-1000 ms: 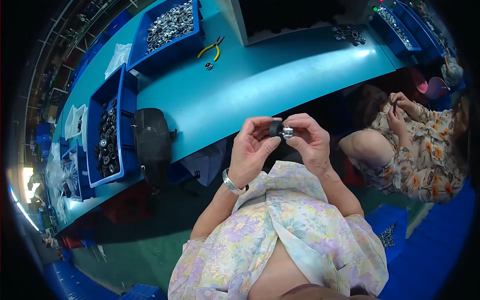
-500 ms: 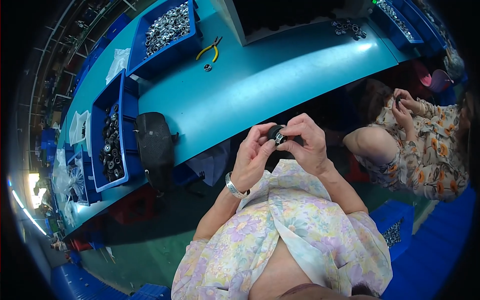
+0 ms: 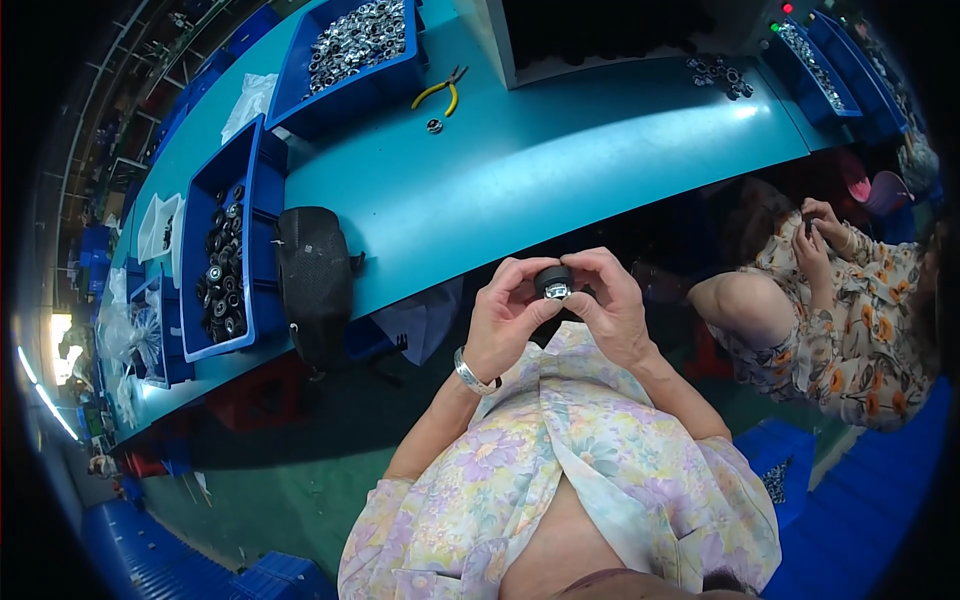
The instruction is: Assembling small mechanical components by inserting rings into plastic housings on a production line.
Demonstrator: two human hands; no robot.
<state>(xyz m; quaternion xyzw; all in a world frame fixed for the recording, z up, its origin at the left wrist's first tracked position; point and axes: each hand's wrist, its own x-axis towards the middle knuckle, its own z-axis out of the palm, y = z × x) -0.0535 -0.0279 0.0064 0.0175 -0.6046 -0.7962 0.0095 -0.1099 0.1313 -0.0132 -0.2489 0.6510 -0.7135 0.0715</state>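
Both my hands are raised in front of my lap, closed on one small round part [image 3: 555, 280] with a black ring-like body and a shiny chrome face. My left hand [image 3: 503, 318] grips its left side between thumb and fingers. On the other side my right hand [image 3: 612, 312] pinches it, the two thumbs close together below the chrome face. The fingers partly cover the part. A metal bracelet [image 3: 472, 374] circles my left wrist.
Beyond my hands runs a teal table [image 3: 500, 185] with yellow-handled pliers [image 3: 455, 95] and a loose chrome piece [image 3: 434, 126]. Blue bins hold chrome pieces [image 3: 358, 48] and black parts [image 3: 222, 275]. A black chair back [image 3: 318, 265] stands left; a co-worker [image 3: 850, 340] sits right.
The part has been turned: its chrome face now sits below the black body, between my thumbs. My right hand has lowered slightly and the view has shifted a little.
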